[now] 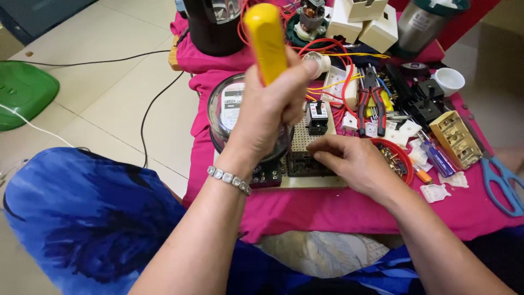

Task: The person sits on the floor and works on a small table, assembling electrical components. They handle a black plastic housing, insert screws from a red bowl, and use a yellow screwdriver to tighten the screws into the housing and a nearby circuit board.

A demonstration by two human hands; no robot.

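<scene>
My left hand (270,106) is shut around a yellow tool handle (266,39) that stands upright above a round glass-covered meter (225,109); the tool's tip is hidden behind the hand. My right hand (349,161) rests with bent fingers on a perforated mounting board (305,139), pinching at something too small to make out. A small black breaker (317,116) is fixed on the board just beyond the right hand. Red and yellow wires (333,82) run from the board toward the back.
A pink cloth (305,210) covers the low table. Red-handled pliers (371,104), a red dish of screws (394,154), a brass terminal block (456,139), blue scissors (505,180), white boxes (363,22) and a black jar (213,27) crowd it. A green object (22,93) lies on the floor at left.
</scene>
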